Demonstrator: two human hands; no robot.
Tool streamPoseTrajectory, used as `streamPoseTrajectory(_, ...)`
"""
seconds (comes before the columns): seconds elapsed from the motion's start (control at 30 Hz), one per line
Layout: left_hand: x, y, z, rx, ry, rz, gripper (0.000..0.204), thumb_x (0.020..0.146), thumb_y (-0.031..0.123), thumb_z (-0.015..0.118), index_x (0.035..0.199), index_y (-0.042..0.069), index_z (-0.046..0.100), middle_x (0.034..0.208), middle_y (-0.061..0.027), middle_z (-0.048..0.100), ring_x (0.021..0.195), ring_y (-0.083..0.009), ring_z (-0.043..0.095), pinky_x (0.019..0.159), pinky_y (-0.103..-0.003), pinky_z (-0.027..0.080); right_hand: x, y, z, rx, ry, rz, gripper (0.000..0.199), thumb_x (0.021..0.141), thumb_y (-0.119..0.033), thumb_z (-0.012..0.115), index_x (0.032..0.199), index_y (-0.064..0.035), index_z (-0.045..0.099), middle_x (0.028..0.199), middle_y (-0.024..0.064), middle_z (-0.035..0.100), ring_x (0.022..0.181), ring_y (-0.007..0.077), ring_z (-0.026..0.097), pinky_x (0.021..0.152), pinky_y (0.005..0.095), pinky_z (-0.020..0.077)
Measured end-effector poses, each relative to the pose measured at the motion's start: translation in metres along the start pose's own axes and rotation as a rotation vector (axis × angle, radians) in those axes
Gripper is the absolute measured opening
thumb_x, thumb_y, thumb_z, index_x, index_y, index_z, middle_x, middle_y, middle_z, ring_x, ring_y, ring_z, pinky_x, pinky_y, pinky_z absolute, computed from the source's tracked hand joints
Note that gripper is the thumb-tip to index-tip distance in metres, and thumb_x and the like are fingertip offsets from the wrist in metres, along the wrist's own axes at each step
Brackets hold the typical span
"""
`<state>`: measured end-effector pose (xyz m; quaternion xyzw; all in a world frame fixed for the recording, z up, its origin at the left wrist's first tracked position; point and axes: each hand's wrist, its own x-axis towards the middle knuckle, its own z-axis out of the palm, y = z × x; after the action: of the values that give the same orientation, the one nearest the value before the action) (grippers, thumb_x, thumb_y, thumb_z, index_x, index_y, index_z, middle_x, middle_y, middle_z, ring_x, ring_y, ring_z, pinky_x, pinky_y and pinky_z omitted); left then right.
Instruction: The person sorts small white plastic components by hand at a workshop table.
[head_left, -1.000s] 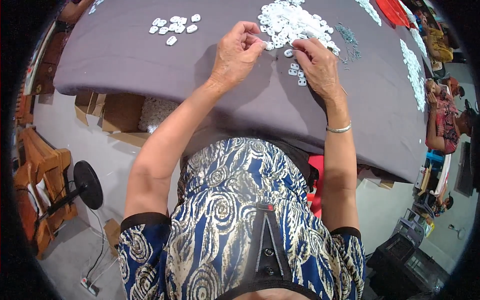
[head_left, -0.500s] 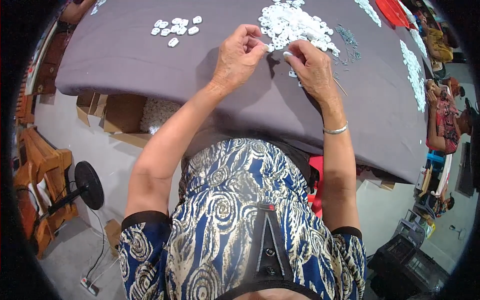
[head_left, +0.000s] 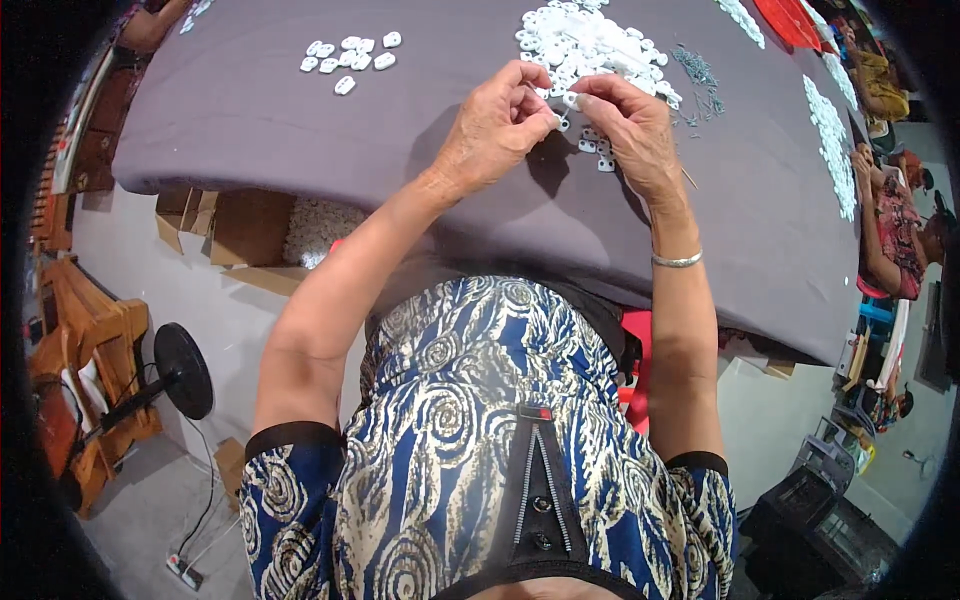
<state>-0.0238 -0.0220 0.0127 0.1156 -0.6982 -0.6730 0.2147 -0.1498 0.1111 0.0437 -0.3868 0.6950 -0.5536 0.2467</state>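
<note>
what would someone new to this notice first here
Probably the bold blue-and-cream patterned garment filling the lower middle. Next, the heap of white pieces near the picture's top on the grey tablecloth, with the left hand and right hand at its near edge, each pinching a small white piece.

Left grip (head_left: 492,128) has neared right grip (head_left: 637,128), pieces (head_left: 571,100) perhaps touching.

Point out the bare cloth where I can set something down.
The cloth is bare between the small cluster and the left forearm, between the forearms, and right of the right forearm, from the grey bits to the white row. It is crowded around the right hand: the pile beyond, loose pieces beside it, a stick by the wrist.
</note>
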Motion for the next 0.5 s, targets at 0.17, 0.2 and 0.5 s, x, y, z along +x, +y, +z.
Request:
streamPoseTrajectory(0.17,-0.0004,-0.0034,-0.0013,0.018,-0.023,0.016,0.028,0.084,0.005,0.062,0.11,0.002,0.051,0.077,-0.0001,0.058,0.067,-0.0049,0.053,0.06,-0.02,0.043,0.0004,0.0022,0.0017,0.002,-0.001,-0.046,0.014,0.088,-0.012,0.063,0.093,0.0006,0.065,0.076,-0.0046,0.058,0.07,0.0029,0.048,0.061,0.0185,0.0401)
streamPoseTrajectory(0.2,-0.0003,-0.004,-0.0014,0.031,-0.029,0.024,0.028,0.086,0.005,0.062,0.112,0.005,0.051,0.077,0.0016,0.056,0.066,-0.0038,0.052,0.057,-0.019,0.042,0.0009,0.0033,0.0019,0.001,0.0,-0.058,0.013,0.088,-0.012,0.063,0.093,0.0004,0.065,0.076,-0.0046,0.058,0.07,0.0029,0.048,0.06,0.0186,0.0402)
streamPoseTrajectory(0.5,-0.0014,-0.0021,-0.001,0.041,-0.038,-0.006,0.028,0.086,0.005,0.061,0.113,0.006,0.051,0.078,0.0023,0.056,0.067,-0.0038,0.052,0.058,-0.019,0.042,0.0004,0.0044,0.0016,-0.042,0.007,-0.06,0.015,0.088,-0.013,0.063,0.095,-0.0004,0.066,0.075,-0.0049,0.058,0.069,0.0027,0.048,0.06,0.0186,0.0407)
